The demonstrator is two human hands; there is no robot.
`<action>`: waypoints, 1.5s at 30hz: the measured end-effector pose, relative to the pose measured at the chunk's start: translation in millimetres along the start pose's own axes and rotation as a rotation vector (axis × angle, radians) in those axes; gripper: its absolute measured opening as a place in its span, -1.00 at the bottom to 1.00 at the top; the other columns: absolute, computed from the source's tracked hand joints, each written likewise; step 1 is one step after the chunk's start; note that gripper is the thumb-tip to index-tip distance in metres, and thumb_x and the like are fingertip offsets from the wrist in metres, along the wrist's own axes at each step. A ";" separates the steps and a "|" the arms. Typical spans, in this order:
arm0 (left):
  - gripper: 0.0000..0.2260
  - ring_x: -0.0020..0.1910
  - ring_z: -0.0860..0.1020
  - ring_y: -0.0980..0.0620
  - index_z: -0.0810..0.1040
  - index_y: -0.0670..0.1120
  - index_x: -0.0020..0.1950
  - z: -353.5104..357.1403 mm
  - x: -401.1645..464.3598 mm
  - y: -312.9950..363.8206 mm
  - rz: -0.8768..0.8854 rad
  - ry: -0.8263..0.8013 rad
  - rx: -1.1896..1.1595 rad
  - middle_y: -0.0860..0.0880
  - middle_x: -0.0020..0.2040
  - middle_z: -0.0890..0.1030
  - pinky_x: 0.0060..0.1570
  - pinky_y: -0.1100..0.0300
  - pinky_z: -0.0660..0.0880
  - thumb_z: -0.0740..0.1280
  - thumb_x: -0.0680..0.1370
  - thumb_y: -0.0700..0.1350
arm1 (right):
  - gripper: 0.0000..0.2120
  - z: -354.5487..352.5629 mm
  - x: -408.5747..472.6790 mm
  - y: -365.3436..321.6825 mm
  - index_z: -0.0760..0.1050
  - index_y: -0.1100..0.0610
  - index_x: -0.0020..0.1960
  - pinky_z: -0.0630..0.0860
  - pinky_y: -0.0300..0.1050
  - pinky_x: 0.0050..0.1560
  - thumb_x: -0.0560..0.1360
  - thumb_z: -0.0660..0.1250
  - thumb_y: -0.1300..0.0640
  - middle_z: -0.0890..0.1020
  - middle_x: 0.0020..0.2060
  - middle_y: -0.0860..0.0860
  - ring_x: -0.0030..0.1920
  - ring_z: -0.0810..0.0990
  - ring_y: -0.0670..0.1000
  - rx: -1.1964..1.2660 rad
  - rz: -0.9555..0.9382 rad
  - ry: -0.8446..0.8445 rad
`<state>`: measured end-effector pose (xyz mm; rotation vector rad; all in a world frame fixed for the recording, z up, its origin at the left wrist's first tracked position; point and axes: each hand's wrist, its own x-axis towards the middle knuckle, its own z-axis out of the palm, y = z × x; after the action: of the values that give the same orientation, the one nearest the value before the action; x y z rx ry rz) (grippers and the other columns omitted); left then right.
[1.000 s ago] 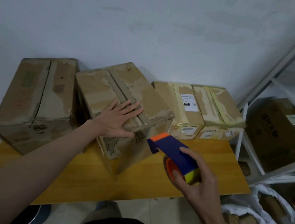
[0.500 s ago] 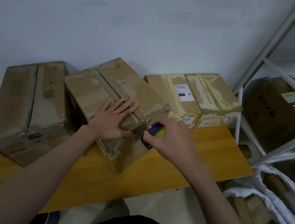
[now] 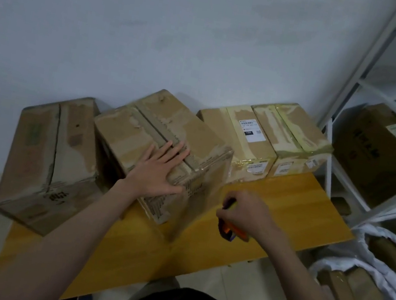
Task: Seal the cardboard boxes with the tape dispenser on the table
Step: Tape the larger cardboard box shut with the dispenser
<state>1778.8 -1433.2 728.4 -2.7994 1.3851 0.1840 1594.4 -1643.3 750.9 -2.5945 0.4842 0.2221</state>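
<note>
Pressing flat, the straight fingers (image 3: 178, 147) of the left hand (image 3: 159, 169) lie across the top seam of the middle cardboard box (image 3: 156, 140), pinning its two flaps near the front edge. The right hand (image 3: 246, 212) curls closed around the tape dispenser (image 3: 230, 231), which sits low in front of the box's near face, just above the desk (image 3: 287, 205); only an orange and blue part and a sliver of yellow-green show under the knuckles.

Judging from this, the step in hand is starting a tape strip on the front face of this box. A glossy film seems to cling to that face, though whether it is fresh tape I cannot tell. The next move would call for pulling the dispenser up over the edge and along the seam, with the left hand shifting out of its path while keeping the flaps level.

The box is worn corrugated card, its surface torn in pale patches, its corners scuffed and soft. A flatter, battered box (image 3: 47, 157) lies at left with a split seam. Two smaller boxes (image 3: 267, 141) at right are shiny with yellowish tape and carry white labels. The desk is smooth yellow wood; a white metal shelf frame (image 3: 357, 80) stands beyond.
</note>
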 end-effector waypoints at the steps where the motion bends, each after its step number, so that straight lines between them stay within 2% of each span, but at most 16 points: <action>1: -0.11 0.59 -0.33 0.05 -0.43 0.27 0.54 0.3 -0.3 -0.2 0.006 0.000 0.003 0.22 0.56 -0.41 0.55 -0.20 -0.21 -0.02 0.42 0.57 | -0.79 0.7 -1.0 4.0 0.63 0.01 -0.07 0.59 -0.13 -0.32 0.44 0.44 -0.12 0.68 -0.19 -0.05 -0.27 0.61 -0.10 0.059 0.007 0.026; 4: -0.04 0.59 -0.34 0.01 -0.44 0.23 0.55 -1.8 -0.4 0.8 0.020 0.009 -0.010 0.18 0.57 -0.42 0.54 -0.21 -0.26 -0.02 0.38 0.63 | -0.81 0.9 -2.3 9.3 0.60 -0.08 -0.05 0.63 -0.11 -0.22 0.46 0.42 -0.17 0.65 -0.14 -0.16 -0.21 0.60 -0.14 0.154 0.008 0.123; 6: 0.02 0.58 -0.37 0.00 -0.44 0.21 0.55 -4.7 -0.3 6.6 0.003 -0.001 -0.042 0.15 0.57 -0.43 0.53 -0.19 -0.33 0.01 0.35 0.66 | -0.80 0.6 -3.7 13.1 0.60 -0.09 0.00 0.58 -0.20 -0.24 0.47 0.41 -0.17 0.64 -0.13 -0.18 -0.18 0.59 -0.16 0.207 0.019 0.172; 8: -0.02 0.56 -0.41 0.02 -0.43 0.20 0.56 -6.1 2.8 17.4 -0.043 -0.009 -0.095 0.13 0.57 -0.43 0.52 -0.16 -0.38 -0.02 0.38 0.65 | -0.77 0.9 -6.0 16.0 0.61 -0.06 0.06 0.49 -0.29 -0.24 0.49 0.42 -0.16 0.63 -0.10 -0.17 -0.15 0.58 -0.15 0.253 0.012 0.214; 10: -0.12 0.55 -0.42 0.03 -0.38 0.16 0.58 -5.2 11.2 33.0 -0.080 0.023 -0.107 0.08 0.57 -0.43 0.52 -0.12 -0.37 -0.09 0.47 0.58 | -0.75 0.2 -7.8 15.9 0.62 -0.05 0.09 0.44 -0.34 -0.23 0.49 0.42 -0.16 0.61 -0.10 -0.18 -0.14 0.57 -0.17 0.296 0.003 0.263; 13: -0.24 0.56 -0.39 -0.04 -0.33 0.02 0.62 -1.0 26.5 55.3 -0.136 0.061 -0.070 -0.02 0.59 -0.39 0.57 -0.07 -0.26 -0.08 0.61 0.39 | -0.77 -3.4 -10.0 12.5 0.61 -0.08 0.07 0.46 -0.35 -0.22 0.47 0.44 -0.14 0.61 -0.12 -0.23 -0.13 0.57 -0.24 0.396 0.007 0.355; 16: -0.26 0.58 -0.33 -0.11 -0.33 -0.12 0.61 3.1 28.9 68.5 -0.181 0.092 -0.001 -0.15 0.60 -0.36 0.59 -0.03 -0.18 0.00 0.68 0.24 | -0.81 -10.6 -12.0 11.0 0.62 -0.08 0.06 0.50 -0.33 -0.14 0.48 0.47 -0.08 0.62 -0.08 -0.26 -0.06 0.57 -0.29 0.528 -0.016 0.450; 19: -0.23 0.58 -0.34 -0.14 -0.36 -0.17 0.59 5.5 23.6 72.1 -0.189 0.078 0.027 -0.20 0.58 -0.38 0.59 -0.03 -0.18 0.08 0.68 0.18 | -0.84 -18.7 -14.4 10.9 0.63 -0.06 0.07 0.49 -0.36 -0.08 0.50 0.49 -0.01 0.63 -0.04 -0.29 0.00 0.57 -0.30 0.717 -0.061 0.514; 23: -0.26 0.59 -0.31 -0.14 -0.32 -0.19 0.60 4.4 24.4 70.6 -0.175 0.060 0.010 -0.21 0.60 -0.33 0.59 -0.02 -0.18 0.06 0.69 0.18 | -0.87 -29.3 -17.0 5.9 0.66 -0.03 0.09 0.56 -0.05 0.03 0.54 0.46 0.06 0.68 0.01 -0.18 0.10 0.61 -0.08 1.103 -0.063 0.548; 27: -0.30 0.59 -0.29 -0.11 -0.27 -0.17 0.62 7.0 2.5 68.4 -0.090 0.072 0.016 -0.18 0.61 -0.29 0.60 -0.02 -0.16 0.02 0.70 0.17 | -0.86 -34.1 -15.1 -2.5 0.67 -0.06 0.09 0.53 0.10 0.05 0.54 0.43 0.01 0.68 0.09 -0.07 0.21 0.59 0.14 1.275 -0.056 0.489; 30: -0.30 0.60 -0.28 -0.08 -0.27 -0.16 0.62 14.9 -33.8 65.3 0.004 0.090 -0.010 -0.14 0.61 -0.30 0.60 -0.01 -0.14 -0.01 0.69 0.19 | -0.83 -31.0 -10.7 -13.5 0.67 -0.04 0.10 0.54 0.21 0.22 0.53 0.44 -0.02 0.68 0.11 -0.08 0.26 0.58 0.11 1.335 -0.055 0.479; 32: -0.32 0.62 -0.23 -0.06 -0.20 -0.17 0.63 19.1 -58.1 63.1 0.081 0.116 0.025 -0.15 0.63 -0.23 0.59 -0.01 -0.10 -0.04 0.68 0.20 | -0.82 -26.6 -5.4 -24.4 0.65 -0.03 0.14 0.55 0.15 0.25 0.55 0.42 0.00 0.67 0.11 -0.14 0.25 0.59 0.01 1.352 -0.069 0.471; 34: -0.31 0.63 -0.17 -0.05 -0.15 -0.16 0.64 20.4 -74.5 60.6 0.134 0.118 0.056 -0.14 0.65 -0.16 0.58 0.00 -0.06 -0.07 0.66 0.23 | -0.80 -21.1 2.2 -38.1 0.60 0.00 0.20 0.58 -0.06 0.16 0.59 0.39 0.03 0.64 0.05 -0.28 0.19 0.59 -0.12 1.332 -0.109 0.475; 36: -0.27 0.62 -0.18 -0.01 -0.17 -0.14 0.65 18.6 -83.2 61.2 0.134 0.106 0.066 -0.11 0.65 -0.20 0.59 0.02 -0.04 -0.07 0.64 0.27 | -0.77 -13.1 13.0 -52.4 0.56 -0.01 0.25 0.54 -0.21 0.11 0.60 0.37 0.03 0.61 0.03 -0.32 0.15 0.57 -0.21 1.277 -0.141 0.480; 40: -0.15 0.58 -0.37 0.06 -0.31 -0.09 0.62 15.7 -85.1 74.8 -0.058 0.085 -0.060 -0.04 0.60 -0.38 0.57 0.08 -0.24 -0.12 0.58 0.45 | -0.69 6.6 34.0 -73.0 0.49 -0.03 0.31 0.53 -0.21 0.21 0.58 0.39 0.00 0.58 0.18 -0.17 0.17 0.55 -0.22 1.221 -0.141 0.480; 45: -0.22 0.59 -0.30 0.07 -0.24 -0.07 0.64 8.7 -76.3 72.8 -0.257 0.095 -0.170 -0.02 0.63 -0.28 0.60 0.04 -0.18 -0.28 0.58 0.41 | -0.68 15.6 42.4 -74.8 0.46 -0.04 0.35 0.52 -0.30 0.12 0.61 0.34 -0.02 0.54 0.21 -0.17 0.17 0.53 -0.25 1.246 -0.121 0.506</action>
<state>1674.3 -1416.5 731.2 -3.1297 1.0548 0.1741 1660.7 -1587.1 759.6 -1.4026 0.4218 -0.6118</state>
